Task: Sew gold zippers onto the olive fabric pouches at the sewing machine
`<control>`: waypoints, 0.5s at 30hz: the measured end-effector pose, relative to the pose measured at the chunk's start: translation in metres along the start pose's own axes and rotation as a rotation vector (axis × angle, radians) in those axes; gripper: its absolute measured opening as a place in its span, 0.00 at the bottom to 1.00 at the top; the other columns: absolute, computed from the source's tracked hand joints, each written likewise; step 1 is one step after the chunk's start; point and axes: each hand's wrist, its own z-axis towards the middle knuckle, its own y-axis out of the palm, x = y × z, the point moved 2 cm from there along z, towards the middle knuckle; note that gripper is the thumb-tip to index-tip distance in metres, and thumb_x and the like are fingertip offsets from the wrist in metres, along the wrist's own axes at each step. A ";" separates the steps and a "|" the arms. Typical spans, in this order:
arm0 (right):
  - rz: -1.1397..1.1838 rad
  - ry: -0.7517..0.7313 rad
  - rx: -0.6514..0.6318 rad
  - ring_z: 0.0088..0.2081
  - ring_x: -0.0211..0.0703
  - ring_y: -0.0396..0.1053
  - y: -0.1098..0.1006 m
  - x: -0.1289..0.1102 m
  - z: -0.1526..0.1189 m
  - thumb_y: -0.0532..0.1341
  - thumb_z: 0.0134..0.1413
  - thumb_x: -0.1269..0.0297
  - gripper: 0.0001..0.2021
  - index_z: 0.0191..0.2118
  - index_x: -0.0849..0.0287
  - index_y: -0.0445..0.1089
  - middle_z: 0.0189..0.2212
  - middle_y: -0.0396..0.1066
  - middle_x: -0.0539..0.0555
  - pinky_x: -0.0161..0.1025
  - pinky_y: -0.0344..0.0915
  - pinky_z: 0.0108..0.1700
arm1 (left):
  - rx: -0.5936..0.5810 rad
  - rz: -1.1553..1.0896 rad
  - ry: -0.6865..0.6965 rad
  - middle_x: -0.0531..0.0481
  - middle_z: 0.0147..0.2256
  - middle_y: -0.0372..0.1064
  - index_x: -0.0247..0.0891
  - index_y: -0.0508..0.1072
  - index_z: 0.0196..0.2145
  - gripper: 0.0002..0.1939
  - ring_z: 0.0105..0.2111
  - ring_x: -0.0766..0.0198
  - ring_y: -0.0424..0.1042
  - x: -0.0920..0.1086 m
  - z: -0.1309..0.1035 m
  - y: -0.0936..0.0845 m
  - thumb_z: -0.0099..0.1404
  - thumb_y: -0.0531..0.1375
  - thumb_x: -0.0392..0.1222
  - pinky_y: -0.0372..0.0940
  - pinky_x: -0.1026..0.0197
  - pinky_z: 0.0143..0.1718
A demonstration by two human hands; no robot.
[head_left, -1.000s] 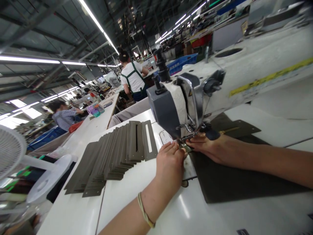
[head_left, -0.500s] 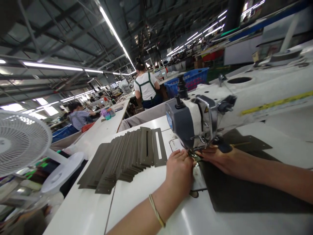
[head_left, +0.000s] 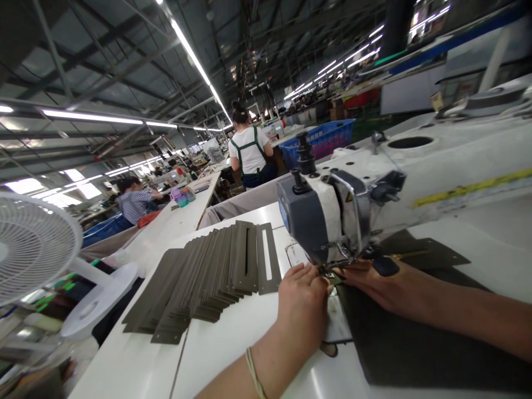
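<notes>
My left hand (head_left: 302, 307) is closed, fingers curled in beside the needle area of a sewing machine (head_left: 316, 213); what it pinches is hidden. My right hand (head_left: 382, 282) reaches under the machine head from the right. Its fingers stretch flat along a dark olive fabric panel (head_left: 399, 343), fingertips close to the presser foot. Behind that wrist, another part of olive material (head_left: 428, 249) with a zipper-like strip lies on the bed. Left of the machine, a fanned stack of olive slotted pieces (head_left: 199, 277) rests on the white table (head_left: 224, 343). One slotted piece (head_left: 274, 260) lies nearest the machine.
A white fan (head_left: 37, 249) stands at the left edge. Beyond the table, one person (head_left: 249, 147) faces away and another in stripes (head_left: 135, 202) sits further left. A blue basket (head_left: 332, 136) is behind the machine. Colourful small items (head_left: 180, 198) lie on the far tabletop.
The view has shifted slightly, so the stack and fan appear a little lower and further left. Both hands keep nearly the same place at the needle.
</notes>
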 end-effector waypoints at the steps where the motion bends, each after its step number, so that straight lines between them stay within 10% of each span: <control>1: 0.002 -0.001 -0.001 0.36 0.43 0.77 -0.001 -0.001 0.000 0.46 0.64 0.77 0.16 0.39 0.59 0.71 0.34 0.77 0.55 0.36 0.74 0.38 | -0.008 -0.002 0.002 0.46 0.34 0.79 0.38 0.72 0.28 0.08 0.37 0.57 0.79 0.001 0.000 0.000 0.66 0.60 0.33 0.73 0.53 0.44; 15: -0.145 0.144 0.057 0.40 0.49 0.77 0.004 -0.007 -0.013 0.52 0.66 0.64 0.12 0.45 0.59 0.72 0.39 0.78 0.59 0.44 0.74 0.42 | -0.034 -0.070 -0.072 0.47 0.38 0.79 0.38 0.73 0.30 0.09 0.39 0.57 0.78 -0.002 -0.003 -0.005 0.65 0.57 0.28 0.72 0.52 0.46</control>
